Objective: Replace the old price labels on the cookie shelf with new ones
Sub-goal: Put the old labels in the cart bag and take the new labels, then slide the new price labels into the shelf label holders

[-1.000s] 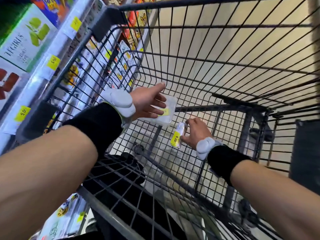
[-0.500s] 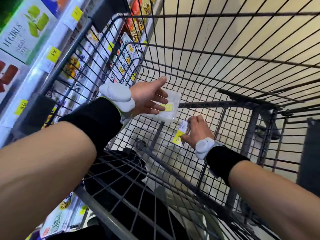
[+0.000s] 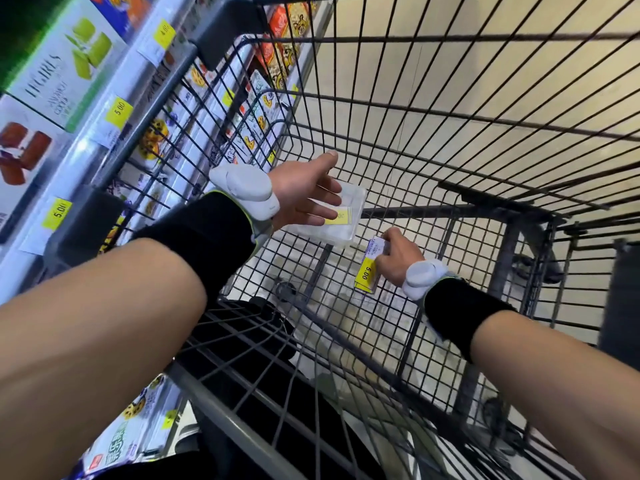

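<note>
Both arms reach into wire cart (image 3: 450, 140). R hand (image 3: 394, 252) pinches yellow 5.00 price label (image 3: 367, 271) low over cart floor. L hand (image 3: 301, 192), fingers loosely curled, holds clear tub (image 3: 349, 216) w/ another label inside. Beyond, at left: cookie shelf (image 3: 114, 95) w/ yellow tags.

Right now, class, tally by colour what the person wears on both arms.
White wrist devices: 2
Black sleeves: 2
Total: 4
</note>
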### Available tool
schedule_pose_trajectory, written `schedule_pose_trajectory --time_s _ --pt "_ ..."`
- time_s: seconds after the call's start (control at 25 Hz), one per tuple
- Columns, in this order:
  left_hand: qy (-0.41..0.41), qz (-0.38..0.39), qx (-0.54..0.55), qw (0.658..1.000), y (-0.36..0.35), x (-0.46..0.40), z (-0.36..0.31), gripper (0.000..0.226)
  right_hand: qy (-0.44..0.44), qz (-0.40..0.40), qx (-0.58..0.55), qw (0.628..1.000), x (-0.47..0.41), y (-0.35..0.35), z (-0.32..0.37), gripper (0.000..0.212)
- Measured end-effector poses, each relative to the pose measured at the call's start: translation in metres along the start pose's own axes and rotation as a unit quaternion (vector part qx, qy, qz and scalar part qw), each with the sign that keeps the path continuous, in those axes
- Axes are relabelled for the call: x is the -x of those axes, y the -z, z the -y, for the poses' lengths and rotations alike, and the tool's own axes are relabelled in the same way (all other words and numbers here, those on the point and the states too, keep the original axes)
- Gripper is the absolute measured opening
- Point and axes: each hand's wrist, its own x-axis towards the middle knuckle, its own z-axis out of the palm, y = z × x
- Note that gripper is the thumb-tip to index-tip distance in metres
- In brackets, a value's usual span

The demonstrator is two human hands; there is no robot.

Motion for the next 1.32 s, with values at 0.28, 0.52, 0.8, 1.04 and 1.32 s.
schedule_pose_trajectory --time_s 0.28,0.52,0.8,1.04,1.32 --pt "-0.022 -0.004 0.007 1.0 -0.003 0.017 -0.019 0.045 0.061 -0.056 -0.038 0.996 0.006 0.065 0.025 0.023" --pt "-0.067 -0.021 0.03 0.997 0.001 0.054 -0.037 0.025 0.12 -0.078 -0.079 0.987 0.026 0.102 0.079 0.021" --pt "-0.156 -0.08 0.063 0.983 0.037 0.097 -0.04 0.007 0.232 -0.088 -0.136 0.959 0.061 0.124 0.162 0.032" --pt "-0.2 -0.135 0.086 0.967 0.073 0.141 -0.027 0.013 0.31 -0.049 -0.164 0.935 0.106 0.117 0.221 0.02" --pt "-0.235 -0.259 0.067 0.934 0.121 0.2 0.014 0.019 0.389 -0.005 -0.193 0.901 0.159 0.08 0.288 0.025"
